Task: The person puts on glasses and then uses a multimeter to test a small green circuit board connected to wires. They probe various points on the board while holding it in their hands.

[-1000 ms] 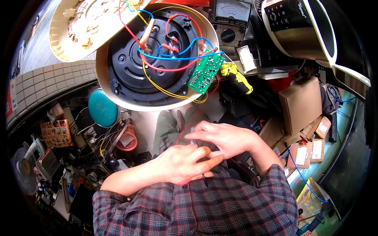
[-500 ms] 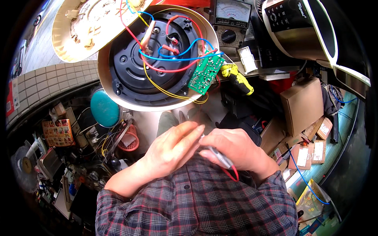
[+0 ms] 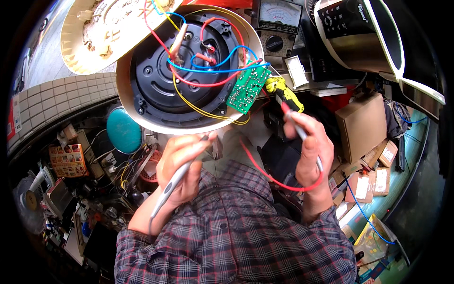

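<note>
My left hand (image 3: pixel 182 165) is closed on a grey test probe (image 3: pixel 168 191) with a dark tip, just below an opened appliance base (image 3: pixel 142 123). My right hand (image 3: pixel 307 156) grips another grey probe (image 3: pixel 301 132), which has a red tip and a looping red lead (image 3: pixel 293 188). The base holds a black heating plate (image 3: pixel 158 99) with red, blue and yellow wires. A green circuit board (image 3: pixel 248 87) rests at the base's right side, beside a yellow-black tool (image 3: pixel 288 94). An analog multimeter (image 3: pixel 276 31) stands behind them at the upper right.
A cream cover (image 3: pixel 75 52) lies upper left, a steel kettle-like body (image 3: pixel 359 52) upper right. Below are a teal stool (image 3: pixel 124 130), a pink basket (image 3: pixel 151 173), stacked cartons (image 3: pixel 359 132) at the right and cluttered electrical parts (image 3: pixel 66 199) at the left.
My hands, earlier together in front of my body, have separated and moved up toward the appliance, each now showing a probe. The right hand rose to the board's lower right.
</note>
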Motion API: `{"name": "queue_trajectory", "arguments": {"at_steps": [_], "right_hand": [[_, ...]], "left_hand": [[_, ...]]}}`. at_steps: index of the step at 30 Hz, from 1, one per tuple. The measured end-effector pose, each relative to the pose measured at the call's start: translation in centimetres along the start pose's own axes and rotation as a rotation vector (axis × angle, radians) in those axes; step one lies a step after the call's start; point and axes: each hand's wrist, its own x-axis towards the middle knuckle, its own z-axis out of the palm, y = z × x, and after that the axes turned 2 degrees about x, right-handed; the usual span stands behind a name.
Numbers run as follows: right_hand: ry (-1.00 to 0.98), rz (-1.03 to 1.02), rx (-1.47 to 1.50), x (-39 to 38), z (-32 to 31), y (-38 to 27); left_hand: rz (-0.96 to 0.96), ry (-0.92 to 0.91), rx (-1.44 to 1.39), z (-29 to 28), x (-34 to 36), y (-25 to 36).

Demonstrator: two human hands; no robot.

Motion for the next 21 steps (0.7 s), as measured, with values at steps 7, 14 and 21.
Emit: {"name": "queue_trajectory", "arguments": {"at_steps": [7, 14, 21], "right_hand": [[0.162, 0.165, 0.466, 4.7, 5.2, 4.2], [0.108, 0.107, 0.576, 7.2, 6.9, 5.3], [0.067, 0.123, 0.623, 8.1, 6.6, 5.6]], "left_hand": [[-0.192, 0.071, 0.05, 2.0, 2.1, 0.7], [-0.039, 0.084, 0.179, 2.5, 3.0, -0.5], [0.052, 0.011, 0.333, 2.8, 3.6, -0.4]]}}
